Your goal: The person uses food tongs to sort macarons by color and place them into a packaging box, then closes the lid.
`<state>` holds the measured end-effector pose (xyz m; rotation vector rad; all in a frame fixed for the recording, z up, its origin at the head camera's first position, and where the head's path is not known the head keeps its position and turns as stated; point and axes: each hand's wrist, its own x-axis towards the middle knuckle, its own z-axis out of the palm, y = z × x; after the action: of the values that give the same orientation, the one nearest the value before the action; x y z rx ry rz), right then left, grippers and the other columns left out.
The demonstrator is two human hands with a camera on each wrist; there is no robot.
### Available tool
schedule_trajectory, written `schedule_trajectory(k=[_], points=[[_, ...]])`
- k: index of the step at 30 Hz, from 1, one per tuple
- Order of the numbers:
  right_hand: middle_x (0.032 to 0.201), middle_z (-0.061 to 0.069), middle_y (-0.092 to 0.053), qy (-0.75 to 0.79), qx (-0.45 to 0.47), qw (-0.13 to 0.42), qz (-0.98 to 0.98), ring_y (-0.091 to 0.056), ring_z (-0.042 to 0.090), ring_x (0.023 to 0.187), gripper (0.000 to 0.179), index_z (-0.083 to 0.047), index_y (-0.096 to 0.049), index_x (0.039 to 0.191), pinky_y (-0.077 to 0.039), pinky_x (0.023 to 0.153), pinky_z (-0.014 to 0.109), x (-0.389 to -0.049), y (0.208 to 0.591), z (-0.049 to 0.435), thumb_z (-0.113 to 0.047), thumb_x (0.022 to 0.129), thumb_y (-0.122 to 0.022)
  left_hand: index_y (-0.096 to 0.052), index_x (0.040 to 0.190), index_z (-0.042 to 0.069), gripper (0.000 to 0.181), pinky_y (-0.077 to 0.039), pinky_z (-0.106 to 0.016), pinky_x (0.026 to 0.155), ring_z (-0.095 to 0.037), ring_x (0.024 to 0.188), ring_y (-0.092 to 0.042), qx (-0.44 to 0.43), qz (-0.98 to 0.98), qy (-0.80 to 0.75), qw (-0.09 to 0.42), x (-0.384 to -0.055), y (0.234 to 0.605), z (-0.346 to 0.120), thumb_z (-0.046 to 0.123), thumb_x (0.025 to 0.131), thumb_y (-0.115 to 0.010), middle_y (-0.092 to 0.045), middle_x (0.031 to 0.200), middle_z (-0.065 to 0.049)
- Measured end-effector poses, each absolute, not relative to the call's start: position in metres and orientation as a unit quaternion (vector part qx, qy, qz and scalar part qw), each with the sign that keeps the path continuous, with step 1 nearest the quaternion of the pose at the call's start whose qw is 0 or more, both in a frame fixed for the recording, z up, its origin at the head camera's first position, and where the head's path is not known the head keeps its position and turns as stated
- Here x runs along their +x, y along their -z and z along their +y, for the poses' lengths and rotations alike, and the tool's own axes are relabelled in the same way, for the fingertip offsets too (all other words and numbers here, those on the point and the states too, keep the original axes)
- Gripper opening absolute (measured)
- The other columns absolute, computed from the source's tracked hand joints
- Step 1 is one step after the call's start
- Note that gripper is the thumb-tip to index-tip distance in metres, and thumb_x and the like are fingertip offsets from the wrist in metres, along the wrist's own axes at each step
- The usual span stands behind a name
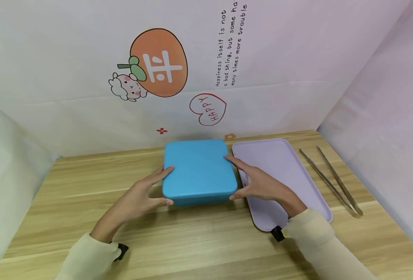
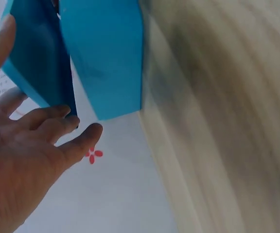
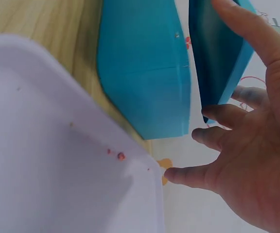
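Observation:
A blue lid (image 1: 200, 167) is held between my two hands over a blue box (image 1: 202, 200). In both wrist views a gap shows between the lid (image 2: 39, 58) and the box (image 2: 106, 58), and the lid is tilted relative to it. My left hand (image 1: 139, 199) grips the lid's left edge, thumb at the near corner and fingers along the side. On the opposite edge my right hand (image 1: 262, 186) holds it the same way, fingers spread beneath the rim in the right wrist view. The box stands on the wooden table; its inside is hidden.
Right of the box lies a lavender tray (image 1: 280, 167), partly under my right forearm, with small red bits (image 3: 121, 156) on it. Metal tongs (image 1: 336, 179) lie farther right. A white printed cloth (image 1: 87, 124) hangs behind the table (image 1: 199, 245), with pale cloth at both sides.

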<state>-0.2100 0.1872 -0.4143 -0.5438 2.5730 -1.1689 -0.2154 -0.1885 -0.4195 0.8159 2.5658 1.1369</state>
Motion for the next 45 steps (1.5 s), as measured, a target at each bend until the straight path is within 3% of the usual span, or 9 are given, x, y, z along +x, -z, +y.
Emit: schedule_trajectory(k=[14, 32, 40, 45], points=[[0.177, 0.010, -0.010, 0.382, -0.186, 0.138, 0.895, -0.013, 0.038, 0.163, 0.123, -0.023, -0.010, 0.171, -0.029, 0.124, 0.066, -0.222, 0.430, 0.187, -0.033, 0.080, -0.093, -0.026, 0.168, 0.024, 0.093, -0.041, -0.063, 0.118, -0.046, 0.157, -0.027, 0.245, 0.904, -0.338, 0.093, -0.213, 0.442, -0.169, 0.027, 0.093, -0.081, -0.017, 0.173, -0.025], [0.176, 0.015, -0.009, 0.389, -0.173, 0.136, 0.894, -0.019, 0.042, 0.161, 0.125, -0.021, -0.006, 0.171, -0.034, 0.122, 0.065, -0.221, 0.438, 0.189, -0.025, 0.082, -0.093, -0.026, 0.168, 0.025, 0.093, -0.044, -0.061, 0.116, -0.044, 0.155, -0.032, 0.221, 0.921, -0.309, 0.092, -0.208, 0.440, -0.160, 0.027, 0.093, -0.081, -0.020, 0.173, -0.023], [0.175, 0.011, -0.022, 0.402, -0.202, 0.127, 0.884, -0.021, 0.040, 0.161, 0.104, -0.024, -0.025, 0.169, -0.032, 0.122, 0.067, -0.219, 0.439, 0.196, -0.032, 0.087, -0.088, -0.036, 0.165, 0.020, 0.088, -0.051, -0.055, 0.111, -0.043, 0.148, -0.045, 0.220, 0.929, -0.289, 0.072, -0.206, 0.435, -0.154, 0.024, 0.091, -0.083, -0.031, 0.167, -0.026], [0.174, 0.012, -0.024, 0.425, -0.201, 0.126, 0.873, -0.019, 0.041, 0.161, 0.088, -0.023, -0.038, 0.164, -0.031, 0.123, 0.067, -0.216, 0.439, 0.197, -0.030, 0.090, -0.085, -0.051, 0.157, 0.016, 0.075, -0.062, -0.050, 0.093, -0.045, 0.133, -0.061, 0.225, 0.943, -0.244, 0.031, -0.201, 0.429, -0.147, 0.024, 0.090, -0.084, -0.042, 0.160, -0.031]])
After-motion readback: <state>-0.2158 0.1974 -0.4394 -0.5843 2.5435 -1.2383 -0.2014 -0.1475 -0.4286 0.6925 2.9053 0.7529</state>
